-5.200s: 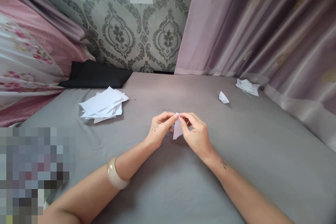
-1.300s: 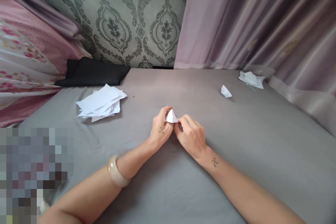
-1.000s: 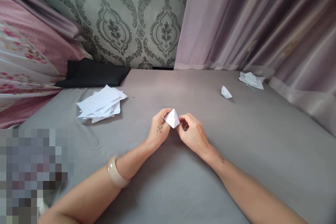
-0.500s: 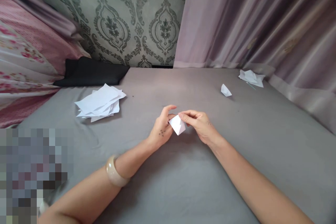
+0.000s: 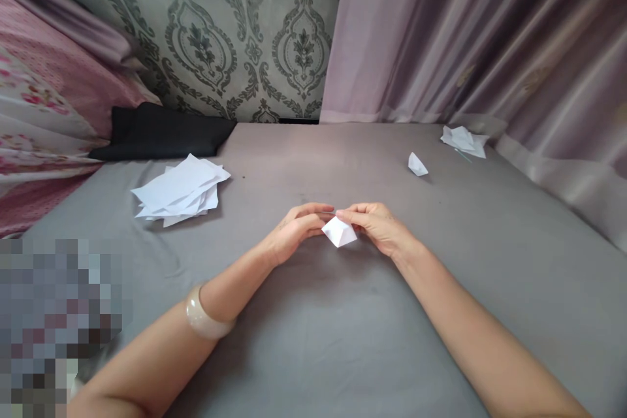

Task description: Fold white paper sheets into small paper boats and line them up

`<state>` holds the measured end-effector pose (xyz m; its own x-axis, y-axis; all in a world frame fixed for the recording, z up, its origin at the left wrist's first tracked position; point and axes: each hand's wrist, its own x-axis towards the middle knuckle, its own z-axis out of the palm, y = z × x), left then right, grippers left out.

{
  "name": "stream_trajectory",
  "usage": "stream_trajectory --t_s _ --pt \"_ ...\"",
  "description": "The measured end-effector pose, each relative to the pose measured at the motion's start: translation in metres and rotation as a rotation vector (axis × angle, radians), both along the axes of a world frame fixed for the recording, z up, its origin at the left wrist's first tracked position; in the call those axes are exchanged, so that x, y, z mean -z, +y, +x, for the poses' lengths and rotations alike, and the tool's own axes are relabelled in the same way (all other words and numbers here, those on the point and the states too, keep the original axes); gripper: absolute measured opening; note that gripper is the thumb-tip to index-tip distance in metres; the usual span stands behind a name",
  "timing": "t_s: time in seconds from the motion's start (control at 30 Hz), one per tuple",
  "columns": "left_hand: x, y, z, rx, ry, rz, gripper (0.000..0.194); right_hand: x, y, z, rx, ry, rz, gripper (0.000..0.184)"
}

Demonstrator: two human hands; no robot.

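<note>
A: Head view. State the position of the piece.

B: One folded paper (image 5: 339, 233) is located between the left hand (image 5: 294, 227) and the right hand (image 5: 381, 225), over the grey sheet (image 5: 313, 353). Whether it touches the sheet cannot be determined.

A: Bearing and axis?

B: It lies on the near side of the fingertips, towards the body. Its longer extent runs left to right, from one hand towards the other. The right hand is judged the nearer, with the thumb at the upper corner.

A: Condition of the hands?

B: Right: clamped on the folded paper at that corner. Left: fingers extended beside the left corner and partly behind it; whether they grip, I cannot tell.

A: Appearance?

B: White, faceted, roughly kite-shaped, one point towards the body, creases dividing the upper face. The underside is not visible.

A: Surroundings?

B: An uneven paper stack (image 5: 179, 186) lies well apart, beyond the left hand, with black cloth (image 5: 164, 132) behind it. Beyond the right hand sits a second folded piece (image 5: 417, 165); farther off, near the curtain (image 5: 441, 39), a smaller paper pile (image 5: 463, 138).
</note>
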<state>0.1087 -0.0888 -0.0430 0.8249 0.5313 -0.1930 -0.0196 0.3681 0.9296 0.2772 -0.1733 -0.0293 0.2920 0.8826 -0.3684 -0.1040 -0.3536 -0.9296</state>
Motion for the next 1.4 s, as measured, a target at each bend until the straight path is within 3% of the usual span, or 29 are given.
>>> stream_trajectory --t_s 0.13,0.27,0.43,0.6,0.93,1.4 --pt "-0.004 -0.005 0.001 0.078 0.091 0.032 0.04 -0.001 0.0 -0.005 -0.026 -0.003 0.002 0.03" --pt "-0.001 -0.007 0.002 0.081 0.133 -0.038 0.034 -0.001 -0.001 -0.008 -0.027 -0.013 -0.001 0.031" --pt "0.001 -0.001 0.003 -0.04 0.164 -0.144 0.027 0.0 0.0 -0.008 -0.014 0.056 0.006 0.033" --pt "-0.003 0.004 0.004 -0.208 0.175 -0.156 0.024 0.003 -0.001 -0.005 -0.094 0.082 -0.052 0.031" --pt "0.001 0.005 0.003 -0.152 0.189 -0.166 0.021 0.01 0.0 -0.003 -0.113 0.166 -0.1 0.02" --pt "0.007 0.009 0.0 -0.112 0.208 -0.123 0.027 0.01 0.002 0.0 0.01 0.14 -0.141 0.011"
